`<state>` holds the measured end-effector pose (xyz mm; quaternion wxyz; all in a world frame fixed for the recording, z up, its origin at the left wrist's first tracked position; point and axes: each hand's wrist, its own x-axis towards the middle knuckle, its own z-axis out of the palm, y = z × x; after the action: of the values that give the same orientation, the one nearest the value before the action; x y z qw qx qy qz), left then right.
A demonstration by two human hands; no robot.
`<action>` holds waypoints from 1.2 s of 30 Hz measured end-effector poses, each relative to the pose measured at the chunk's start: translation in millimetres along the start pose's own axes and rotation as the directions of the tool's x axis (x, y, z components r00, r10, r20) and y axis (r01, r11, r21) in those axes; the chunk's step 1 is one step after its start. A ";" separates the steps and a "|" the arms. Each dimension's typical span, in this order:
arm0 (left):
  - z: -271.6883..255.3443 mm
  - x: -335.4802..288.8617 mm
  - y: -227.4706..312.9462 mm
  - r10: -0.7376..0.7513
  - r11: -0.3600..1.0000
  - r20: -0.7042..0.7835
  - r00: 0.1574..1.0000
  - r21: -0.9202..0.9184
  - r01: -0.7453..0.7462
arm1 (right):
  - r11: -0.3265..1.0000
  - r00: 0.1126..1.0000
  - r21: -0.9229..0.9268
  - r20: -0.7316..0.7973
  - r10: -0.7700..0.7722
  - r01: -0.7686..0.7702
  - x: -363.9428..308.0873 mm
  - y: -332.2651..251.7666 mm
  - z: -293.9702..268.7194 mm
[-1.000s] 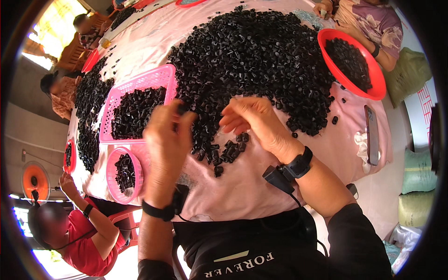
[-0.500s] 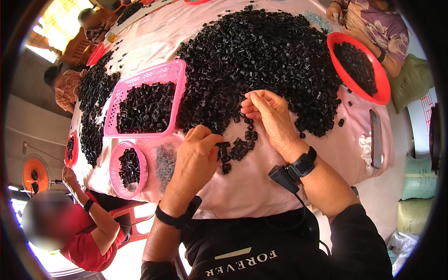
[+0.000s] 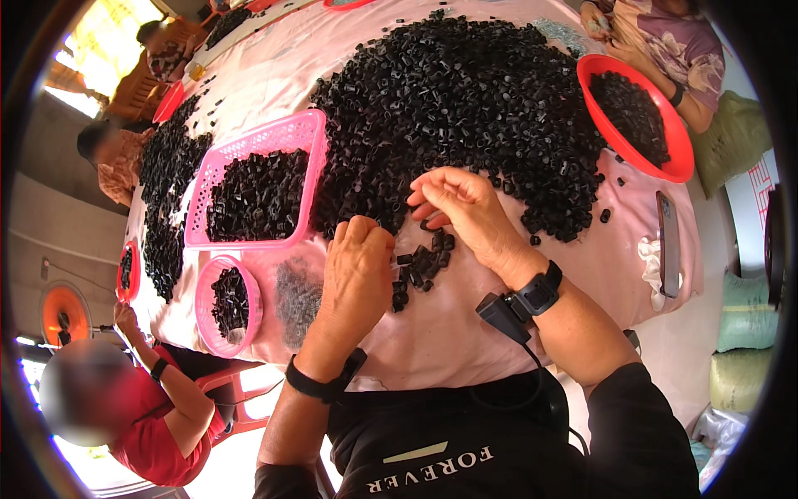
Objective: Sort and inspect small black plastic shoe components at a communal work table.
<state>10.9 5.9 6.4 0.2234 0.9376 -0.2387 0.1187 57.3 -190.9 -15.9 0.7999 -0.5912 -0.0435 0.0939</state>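
Note:
My left hand point(image 3: 357, 270) is closed over the near edge of the table, its fingertips pinched together beside a small group of loose black plastic pieces point(image 3: 426, 264). Whatever those fingers hold is too small to make out. Just beyond, my right hand point(image 3: 465, 212) bends its thumb and fingers together at the near edge of a large heap of small black plastic pieces point(image 3: 465, 108). Dark bits lie by its fingertips, and I cannot tell whether one is in its grip. Both wrists wear black straps.
Left of my hands are a pink rectangular basket point(image 3: 258, 133) and a round pink basket point(image 3: 202, 303), both holding black pieces. Small clear pieces point(image 3: 297, 303) lie beside them. At right are a red basin point(image 3: 679, 158), a phone point(image 3: 667, 245) and crumpled tissue point(image 3: 650, 259). Other people sit around the table.
My right hand has moved slightly left and nearer to me, closer to the left hand. The left hand has shifted a little and its fingers now sit higher.

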 end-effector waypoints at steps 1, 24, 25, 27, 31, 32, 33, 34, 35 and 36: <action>0.1 0.8 -1.4 0.000 1.000 -0.030 1.000 -0.023 0.000 | 0.997 0.999 -0.073 0.027 -0.021 0.023 -0.6 1.8 0.4; -0.6 11.9 17.6 -0.102 0.951 -0.078 0.992 -0.299 0.074 | 0.988 0.965 -0.133 0.260 -0.040 0.077 -6.1 1.7 4.3; 0.7 12.4 20.4 -0.189 0.925 -0.100 0.977 -0.351 0.143 | 0.988 0.965 -0.133 0.261 -0.039 0.076 -5.0 1.1 3.1; 2.3 11.8 19.6 -0.274 0.890 -0.116 0.955 -0.406 0.206 | 0.981 0.979 -0.192 0.205 0.004 0.037 -1.9 -1.7 -1.1; 3.9 6.7 20.2 -0.148 0.944 -0.023 0.989 -0.302 0.135 | 0.996 0.992 -0.043 0.103 -0.073 0.078 -0.9 -2.1 -0.1; 5.5 5.7 21.0 -0.037 0.965 0.001 0.999 -0.260 0.036 | 0.996 0.994 -0.061 0.093 -0.055 0.061 -1.8 -4.7 -0.4; 7.5 4.9 21.2 0.076 0.973 0.029 0.997 -0.221 -0.068 | 0.996 0.996 -0.079 0.080 -0.038 0.044 -2.4 -5.9 -1.2; 9.1 3.8 20.9 0.034 0.977 0.093 0.995 -0.211 -0.014 | 0.995 0.995 -0.085 0.090 -0.047 0.054 -1.9 -4.1 -1.7; 10.1 3.0 18.1 0.034 0.977 0.094 0.995 -0.211 -0.013 | 0.995 0.995 -0.085 0.091 -0.046 0.054 -0.8 -0.7 -1.8; 9.2 2.6 14.4 0.022 0.989 0.073 0.997 -0.149 -0.011 | 0.997 0.995 -0.048 0.083 -0.059 0.063 0.3 1.3 -1.2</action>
<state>7.0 -10.8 4.4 0.2825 0.9201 -0.2628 0.0672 57.7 -191.7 -17.5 0.7847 -0.6053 -0.0965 0.0922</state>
